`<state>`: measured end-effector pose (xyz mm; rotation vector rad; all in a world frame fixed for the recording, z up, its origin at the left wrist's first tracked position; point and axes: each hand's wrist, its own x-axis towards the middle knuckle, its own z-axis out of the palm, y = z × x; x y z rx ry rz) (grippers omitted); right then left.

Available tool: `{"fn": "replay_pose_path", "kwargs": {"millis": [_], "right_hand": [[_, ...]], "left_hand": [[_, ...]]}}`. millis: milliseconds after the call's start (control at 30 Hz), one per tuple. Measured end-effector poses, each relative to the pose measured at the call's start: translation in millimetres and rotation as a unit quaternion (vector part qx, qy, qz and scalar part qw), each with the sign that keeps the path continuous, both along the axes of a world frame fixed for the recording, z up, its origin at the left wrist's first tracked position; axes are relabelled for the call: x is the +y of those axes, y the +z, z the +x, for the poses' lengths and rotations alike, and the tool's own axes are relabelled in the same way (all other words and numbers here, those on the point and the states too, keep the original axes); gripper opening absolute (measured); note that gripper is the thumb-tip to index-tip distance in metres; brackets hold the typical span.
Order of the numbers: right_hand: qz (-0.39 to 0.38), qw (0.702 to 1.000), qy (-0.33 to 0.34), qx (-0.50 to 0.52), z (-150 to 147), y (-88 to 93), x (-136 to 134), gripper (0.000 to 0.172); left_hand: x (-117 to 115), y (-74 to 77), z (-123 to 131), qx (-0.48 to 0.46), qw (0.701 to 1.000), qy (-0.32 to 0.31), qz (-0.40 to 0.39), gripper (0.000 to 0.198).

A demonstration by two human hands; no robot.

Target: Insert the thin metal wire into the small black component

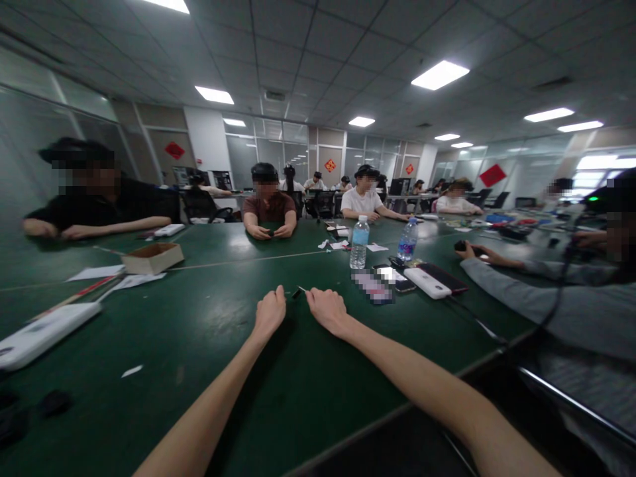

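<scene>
My left hand [271, 313] and my right hand [328, 311] reach forward over a dark green table [199, 371], their fingertips bunched and close together. Between them lies a small dark object [297, 293], with a thin pale sliver [302, 289] at the tip of my right fingers. Both are too small to name. I cannot tell whether either hand grips them, because the fingers are small in view and partly hide them.
A white rounded device [44, 334] lies at the left, beyond it a cardboard box [152, 258]. Ahead right stand water bottles [360, 242] [407, 239] and phones [437, 281]. Several seated people surround the table, and a grey sleeve [527, 291] reaches in from the right.
</scene>
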<state>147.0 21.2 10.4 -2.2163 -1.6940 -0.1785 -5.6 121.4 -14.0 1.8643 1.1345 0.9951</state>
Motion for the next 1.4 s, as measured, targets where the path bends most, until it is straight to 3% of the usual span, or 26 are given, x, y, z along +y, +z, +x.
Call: {"fn": "replay_pose_path", "kwargs": {"millis": [100, 200, 300, 467, 600, 733, 900, 1000, 1100, 1233, 1400], "right_hand": [[0.003, 1.0, -0.017, 0.014, 12.3, 1.3, -0.1, 0.057], [0.011, 0.999, -0.037, 0.038, 23.2, 2.2, -0.6, 0.056], [0.031, 0.997, -0.042, 0.063, 30.4, 0.4, 0.3, 0.052], [0.043, 0.997, 0.008, 0.064, 36.8, -5.5, 8.7, 0.033], [0.043, 0.996, 0.068, 0.041, 40.9, -4.6, 19.7, 0.037], [0.015, 0.995, 0.088, 0.054, 45.5, -1.1, 24.3, 0.025], [0.042, 0.988, 0.085, 0.119, 47.6, -2.0, 18.0, 0.024], [0.1, 0.967, 0.081, 0.218, 36.9, -4.1, 13.9, 0.023], [0.144, 0.923, 0.096, 0.345, 16.0, -6.2, 11.4, 0.023], [0.114, 0.871, 0.127, 0.462, -8.0, -8.0, 7.8, 0.026], [0.06, 0.824, 0.135, 0.547, -11.7, -10.1, 1.7, 0.032]], "left_hand": [[2.0, -2.1, -7.2, -0.069, 0.996, -0.022, -0.051, 0.043], [5.2, -7.9, -12.1, -0.159, 0.974, -0.081, -0.137, 0.046], [5.9, -12.4, -13.9, -0.205, 0.955, -0.123, -0.174, 0.048], [2.3, -11.5, -13.4, -0.206, 0.957, -0.121, -0.165, 0.049], [-2.4, -6.3, -13.5, -0.193, 0.961, -0.119, -0.159, 0.049], [-7.2, -1.6, -13.4, -0.177, 0.965, -0.119, -0.151, 0.049], [-10.1, -1.1, -11.5, -0.153, 0.973, -0.111, -0.134, 0.05], [-13.0, 0.1, -9.4, -0.12, 0.985, -0.085, -0.095, 0.052], [-17.9, 2.4, -5.3, -0.065, 0.995, -0.065, -0.037, 0.053], [-23.2, 1.3, 2.4, -0.014, 0.999, -0.047, 0.018, 0.049], [-25.3, -2.8, 6.1, 0.019, 0.998, -0.052, 0.033, 0.044]]}}
